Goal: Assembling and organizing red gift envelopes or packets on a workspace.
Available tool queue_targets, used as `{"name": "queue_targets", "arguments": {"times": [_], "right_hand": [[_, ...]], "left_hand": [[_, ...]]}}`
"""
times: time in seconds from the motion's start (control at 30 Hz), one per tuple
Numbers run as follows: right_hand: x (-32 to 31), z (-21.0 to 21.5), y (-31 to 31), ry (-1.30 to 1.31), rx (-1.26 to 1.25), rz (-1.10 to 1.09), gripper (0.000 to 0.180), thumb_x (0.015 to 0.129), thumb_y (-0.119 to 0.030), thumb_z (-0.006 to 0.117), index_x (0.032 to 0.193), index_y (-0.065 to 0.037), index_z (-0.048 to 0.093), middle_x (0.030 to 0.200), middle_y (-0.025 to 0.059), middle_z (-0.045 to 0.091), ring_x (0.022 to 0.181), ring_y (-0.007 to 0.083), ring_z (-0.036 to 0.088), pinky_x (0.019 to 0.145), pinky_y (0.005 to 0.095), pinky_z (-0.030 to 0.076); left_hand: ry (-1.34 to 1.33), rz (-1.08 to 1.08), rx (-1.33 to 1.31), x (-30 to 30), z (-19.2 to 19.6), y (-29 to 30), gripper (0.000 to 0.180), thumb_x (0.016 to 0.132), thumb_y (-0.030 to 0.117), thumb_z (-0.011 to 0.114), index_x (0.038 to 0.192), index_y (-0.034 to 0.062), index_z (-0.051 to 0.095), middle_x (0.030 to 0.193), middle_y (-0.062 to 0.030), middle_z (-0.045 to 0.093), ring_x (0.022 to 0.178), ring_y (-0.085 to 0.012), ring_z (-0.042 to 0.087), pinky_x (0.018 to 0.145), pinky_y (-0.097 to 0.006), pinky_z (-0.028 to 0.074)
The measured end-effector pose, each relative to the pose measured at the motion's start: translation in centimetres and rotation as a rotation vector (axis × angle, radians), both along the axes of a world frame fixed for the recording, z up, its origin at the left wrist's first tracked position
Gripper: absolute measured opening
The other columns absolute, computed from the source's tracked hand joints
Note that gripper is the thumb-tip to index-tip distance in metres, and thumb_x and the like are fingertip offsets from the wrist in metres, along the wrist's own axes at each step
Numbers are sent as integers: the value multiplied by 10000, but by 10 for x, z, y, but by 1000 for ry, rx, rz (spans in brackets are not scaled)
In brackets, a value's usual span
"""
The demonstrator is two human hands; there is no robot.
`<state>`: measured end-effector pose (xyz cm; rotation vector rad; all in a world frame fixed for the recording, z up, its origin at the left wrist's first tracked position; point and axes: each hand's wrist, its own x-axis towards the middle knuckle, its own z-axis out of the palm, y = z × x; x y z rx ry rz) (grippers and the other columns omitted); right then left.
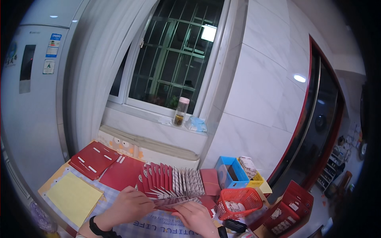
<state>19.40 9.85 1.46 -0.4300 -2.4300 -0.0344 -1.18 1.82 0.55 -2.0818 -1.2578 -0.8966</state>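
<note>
My left hand (133,207) is closed on the left end of a thin red paper envelope (168,203), seen nearly edge-on. At its right end my right hand (193,217) has its fingers pressed against the same envelope. Right behind it stands a fanned row of red envelopes (164,178), several with silvery patterned insides showing toward the right. A brownish-red block of envelopes (209,181) closes off the row's right end. Flat red sheets (122,174) lie to the left of the row. Part of the held envelope is hidden by my fingers.
Far left lie a stack of red folders (93,158) and a yellow sheet (73,194). On the right stand a blue bin (232,172), a yellow bin (256,180), a red basket (241,202) and a red box (283,214). A glass bottle (181,113) stands on the windowsill.
</note>
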Motion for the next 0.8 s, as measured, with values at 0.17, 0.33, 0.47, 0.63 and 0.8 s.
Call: {"name": "queue_targets", "arguments": {"times": [0.17, 0.33, 0.47, 0.63, 0.8], "right_hand": [[9, 4, 7, -36, -27, -38, 305, 734, -261, 629, 954, -53, 597, 827, 82, 604, 757, 247, 576, 673, 319, 461], [10, 5, 7, -54, -27, -21, 311, 738, -265, 626, 964, -53, 597, 836, 92, 605, 765, 251, 578, 682, 316, 463], [12, -2, 10, -64, -67, -23, 283, 735, -264, 633, 924, -54, 615, 823, 85, 610, 746, 255, 581, 672, 320, 466], [13, 4, 9, -6, -121, 11, 258, 726, -271, 644, 884, -67, 633, 823, 68, 616, 733, 252, 579, 664, 325, 460], [16, 11, 8, -24, 27, 7, 246, 726, -271, 643, 881, -82, 637, 820, 49, 617, 755, 229, 566, 716, 314, 418]], "left_hand": [[4, 27, -25, -8, 9, -7, 76, 644, 188, 648, 698, 160, 602, 713, 81, 599, 658, -74, 545, 615, -230, 354], [-22, 39, -37, -8, 16, -13, 79, 648, 184, 649, 705, 147, 609, 747, 71, 614, 674, -78, 550, 638, -228, 363], [-43, 39, -70, -8, 19, -14, 83, 651, 182, 673, 712, 143, 634, 744, 52, 626, 684, -92, 561, 652, -240, 369], [-105, 35, -80, -15, 21, -18, 86, 649, 178, 698, 713, 134, 661, 724, 26, 636, 677, -111, 575, 665, -256, 373], [-112, 47, -53, -17, 24, -19, 63, 663, 166, 660, 721, 145, 644, 745, 53, 629, 693, -92, 563, 664, -236, 377]]}}
